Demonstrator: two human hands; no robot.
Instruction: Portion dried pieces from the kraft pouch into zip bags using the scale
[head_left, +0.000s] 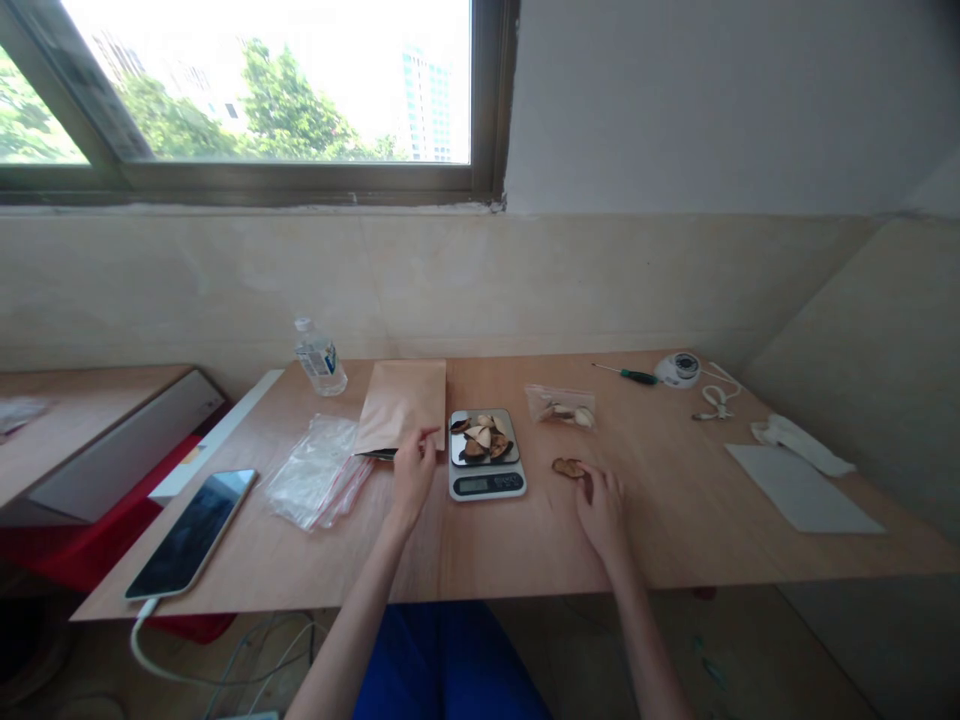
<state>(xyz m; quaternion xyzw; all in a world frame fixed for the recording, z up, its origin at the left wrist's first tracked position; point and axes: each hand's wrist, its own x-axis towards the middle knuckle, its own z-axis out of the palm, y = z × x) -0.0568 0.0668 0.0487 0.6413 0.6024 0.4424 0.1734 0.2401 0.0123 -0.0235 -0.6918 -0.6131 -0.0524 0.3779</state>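
Observation:
A white kitchen scale [487, 485] with a small display carries a pile of dried brown and cream slices [486, 438], perhaps mushroom pieces. Left of the scale, my left hand [414, 475] hovers at the lower corner of a kraft paper bag [405, 400], index finger stretched towards the scale and nothing seen in the fingers. To the right, my right hand [602, 505] pinches a dried brown slice [567, 467] low over the table; its fingertips partly hide the slice's near end. Behind it lies a clear zip bag [561, 407] with more pale slices inside.
Clear zip bags [311, 475] lie left of the kraft bag, with a water bottle [321, 358] behind. A phone [191, 535] on a cable sits front left. Towards the right are a screwdriver [637, 377], a white dome camera [679, 370], a white sheet [799, 490] and a white cloth [802, 445].

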